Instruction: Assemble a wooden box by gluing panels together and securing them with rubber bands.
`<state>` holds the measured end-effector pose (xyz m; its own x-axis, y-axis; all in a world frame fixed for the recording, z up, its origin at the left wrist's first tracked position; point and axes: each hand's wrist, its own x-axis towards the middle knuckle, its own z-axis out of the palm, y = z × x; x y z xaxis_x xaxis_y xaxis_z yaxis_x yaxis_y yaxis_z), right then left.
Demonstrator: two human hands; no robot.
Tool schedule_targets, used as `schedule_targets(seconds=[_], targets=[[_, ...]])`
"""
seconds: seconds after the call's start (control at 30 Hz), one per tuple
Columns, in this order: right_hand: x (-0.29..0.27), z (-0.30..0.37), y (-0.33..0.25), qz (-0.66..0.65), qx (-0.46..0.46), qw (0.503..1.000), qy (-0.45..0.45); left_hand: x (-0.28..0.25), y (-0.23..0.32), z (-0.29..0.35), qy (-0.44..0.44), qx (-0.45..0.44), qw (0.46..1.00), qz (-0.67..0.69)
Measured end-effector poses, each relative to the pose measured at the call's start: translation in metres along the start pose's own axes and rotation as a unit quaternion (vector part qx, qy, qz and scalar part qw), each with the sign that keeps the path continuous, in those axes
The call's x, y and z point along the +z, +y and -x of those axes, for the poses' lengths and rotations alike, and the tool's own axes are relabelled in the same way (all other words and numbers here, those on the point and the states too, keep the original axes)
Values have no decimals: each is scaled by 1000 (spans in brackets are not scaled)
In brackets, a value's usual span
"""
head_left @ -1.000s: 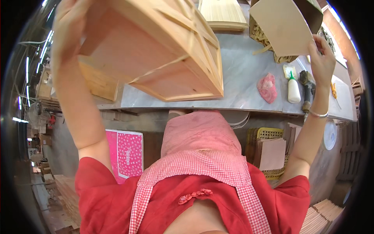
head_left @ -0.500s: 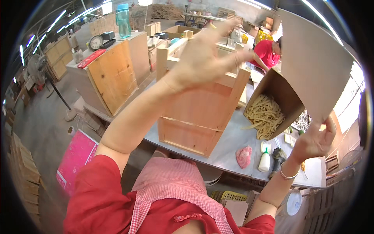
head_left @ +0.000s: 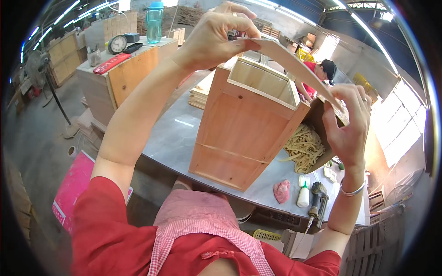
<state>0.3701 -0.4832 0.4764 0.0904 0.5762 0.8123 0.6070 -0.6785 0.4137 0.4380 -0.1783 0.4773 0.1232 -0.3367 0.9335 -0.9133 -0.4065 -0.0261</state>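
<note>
A thin flat board (head_left: pixel 294 64), seen nearly edge-on, is held up between my two hands. My left hand (head_left: pixel 214 39) pinches its left end, and the fingers of my right hand (head_left: pixel 348 124) are closed on the right end. Below the board, a tall wooden box (head_left: pixel 237 133) stands on the grey worktable (head_left: pixel 172 138). Its upper end is open and shows a hollow inside. A pale band (head_left: pixel 230 153) runs across the lower part of its front face. The board is raised above the box, apart from its rim as far as I can see.
Right of the box, a cardboard carton (head_left: pixel 324 138) lies tipped, with pale strips (head_left: pixel 304 147) spilling out. Along the table's near edge are a pink bundle (head_left: pixel 281 191), a white squeeze bottle (head_left: pixel 303 197) and an air tool (head_left: pixel 317 202). A co-worker in red (head_left: pixel 309 85) bends beyond.
My left hand has come from above the box onto the board's left end. The board has swung from upright at the right to nearly level over the box. Separate wooden pieces no longer show atop the box.
</note>
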Motion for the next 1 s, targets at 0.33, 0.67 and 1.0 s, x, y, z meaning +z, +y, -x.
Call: schedule_targets(seconds=[0.33, 0.67, 1.0], targets=[[46, -45, 15, -35, 49, 987, -148, 28, -72, 15, -112, -211, 950, 203], [82, -54, 18, 44, 12, 986, -160, 77, -137, 69, -59, -470, 781, 407], [101, -61, 13, 51, -32, 978, -200, 87, -152, 77, -111, -444, 804, 380]])
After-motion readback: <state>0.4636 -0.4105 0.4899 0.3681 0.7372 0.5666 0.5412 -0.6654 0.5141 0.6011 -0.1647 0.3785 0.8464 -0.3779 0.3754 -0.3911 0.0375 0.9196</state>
